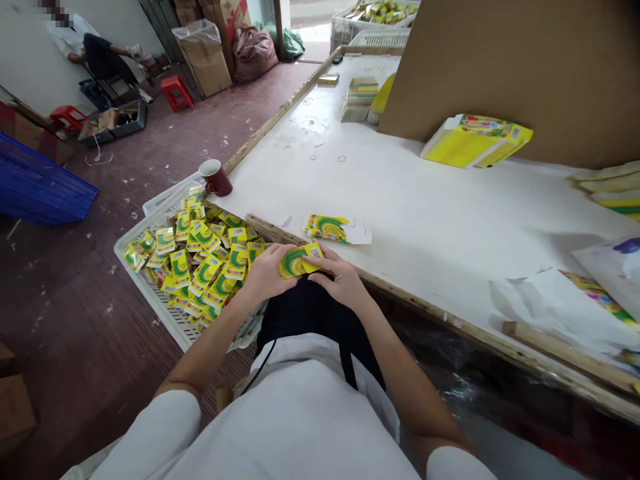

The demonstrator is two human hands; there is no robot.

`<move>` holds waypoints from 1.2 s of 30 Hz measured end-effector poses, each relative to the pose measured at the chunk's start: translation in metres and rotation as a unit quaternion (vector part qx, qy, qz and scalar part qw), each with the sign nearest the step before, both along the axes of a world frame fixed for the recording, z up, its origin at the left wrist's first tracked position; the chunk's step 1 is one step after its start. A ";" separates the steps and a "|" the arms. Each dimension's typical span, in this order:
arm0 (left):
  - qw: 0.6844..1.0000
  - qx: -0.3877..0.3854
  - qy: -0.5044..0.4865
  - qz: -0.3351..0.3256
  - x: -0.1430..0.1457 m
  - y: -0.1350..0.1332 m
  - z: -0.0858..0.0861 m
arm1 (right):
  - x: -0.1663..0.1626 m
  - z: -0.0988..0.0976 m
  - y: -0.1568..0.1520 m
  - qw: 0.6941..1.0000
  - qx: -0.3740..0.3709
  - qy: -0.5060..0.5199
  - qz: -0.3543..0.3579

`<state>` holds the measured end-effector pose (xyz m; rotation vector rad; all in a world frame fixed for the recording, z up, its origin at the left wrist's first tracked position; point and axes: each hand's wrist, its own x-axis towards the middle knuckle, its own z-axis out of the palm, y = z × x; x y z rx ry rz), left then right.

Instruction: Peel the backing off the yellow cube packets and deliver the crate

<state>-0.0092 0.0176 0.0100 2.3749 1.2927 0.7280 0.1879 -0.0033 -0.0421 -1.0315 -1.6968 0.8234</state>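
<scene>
the left hand [267, 270] and the right hand [343, 280] are close together, just in front of the person's tummy. both hands are curled around a small stack of packets [299, 260], yellow and green, with the thumbs on top. the stack is in the air at the near edge of the table [425, 213], not lying on it.

just past the hands, a little pile [327, 228] of the same packets lies on the table. to the left, beside the table, a white basket [167, 313] holds lots and lots of loose packets [200, 267], all jumbled up.

so it looks like only a few packets have been moved out, and most are waiting in the basket.

a red cup [216, 177] sits at the table edge behind the basket. further off lies a yellow box [475, 140].
</scene>
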 end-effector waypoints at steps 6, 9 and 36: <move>1.000 -0.019 -0.013 0.015 -0.005 0.001 -0.003 | 0.002 0.007 0.006 1.000 -0.015 0.009 0.021; 1.000 -0.005 -0.019 0.016 -0.004 -0.001 -0.004 | -0.002 0.008 0.006 0.995 -0.066 0.066 0.038; 0.782 -0.279 -0.554 0.063 0.028 0.006 -0.021 | -0.011 0.006 0.017 0.971 -0.169 0.165 -0.027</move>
